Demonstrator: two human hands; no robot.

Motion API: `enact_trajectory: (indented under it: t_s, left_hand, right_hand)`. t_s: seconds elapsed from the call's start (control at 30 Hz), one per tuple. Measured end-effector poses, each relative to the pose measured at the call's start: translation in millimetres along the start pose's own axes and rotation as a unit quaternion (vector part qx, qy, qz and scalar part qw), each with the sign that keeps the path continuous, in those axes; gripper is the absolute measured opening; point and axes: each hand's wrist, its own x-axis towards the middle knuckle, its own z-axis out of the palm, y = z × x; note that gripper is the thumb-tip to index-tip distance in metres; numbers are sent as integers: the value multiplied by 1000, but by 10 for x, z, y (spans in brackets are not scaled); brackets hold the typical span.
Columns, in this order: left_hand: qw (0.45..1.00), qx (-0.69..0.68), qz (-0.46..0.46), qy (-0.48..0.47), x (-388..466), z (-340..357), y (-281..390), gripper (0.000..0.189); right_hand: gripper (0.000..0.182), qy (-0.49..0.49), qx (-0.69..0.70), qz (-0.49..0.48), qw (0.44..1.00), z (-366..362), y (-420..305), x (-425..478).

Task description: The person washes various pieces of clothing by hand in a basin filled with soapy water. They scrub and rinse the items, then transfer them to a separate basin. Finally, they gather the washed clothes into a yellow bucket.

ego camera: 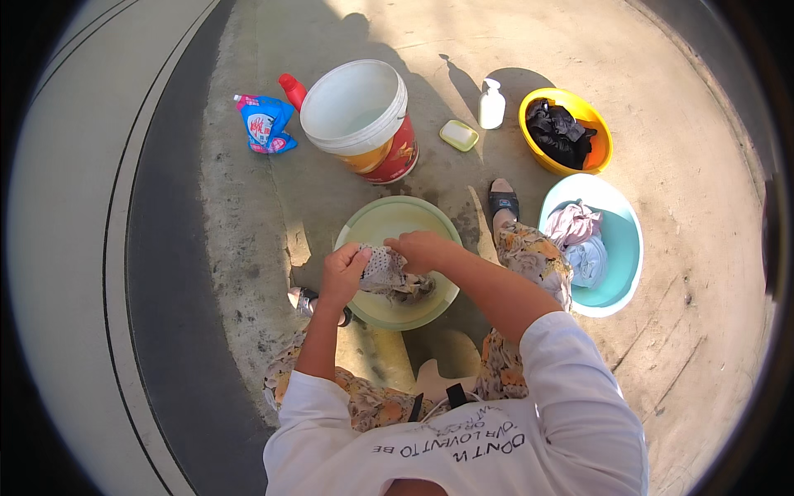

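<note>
A patterned light cloth [383, 271] is stretched between my two hands above a pale green basin [443, 217] of water. My left hand [345, 268] grips its upper left edge, the thumb lying on top. At its upper right part, my right hand [417, 249] holds the same cloth with bent fingers. The cloth's lower end, darker and bunched, hangs down to the water in the basin. Which garment it is, I cannot tell.
Beyond the basin stand a large white bucket [347, 93] with water, a blue detergent bag [265, 124], a red bottle [293, 92], a soap dish [459, 135] and a white pump bottle [492, 106]. At right, a yellow basin [546, 162] holds dark clothes; a turquoise basin [628, 248] holds light ones.
</note>
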Motion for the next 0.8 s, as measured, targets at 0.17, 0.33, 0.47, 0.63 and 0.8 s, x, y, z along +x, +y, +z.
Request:
enact_trajectory:
  t_s: [0.17,0.33,0.47,0.63,0.8]
  left_hand:
    - [996,38,80,30,38,-249,845,16]
    - [978,-31,121,168,11,-653,980,13]
    - [954,-17,168,249,143,-789,637,20]
    - [965,48,8,259,393,-661,-589,30]
    - [973,185,-124,54,208,-73,-2029,20]
  right_hand:
    - [27,114,72,-48,990,-218,-73,213]
    - [24,231,165,-54,957,-800,-401,101]
    - [20,232,298,-30,925,-940,-459,70]
    - [22,193,223,-38,955,-553,-433,272]
    - [26,-132,79,-52,987,347,-60,175]
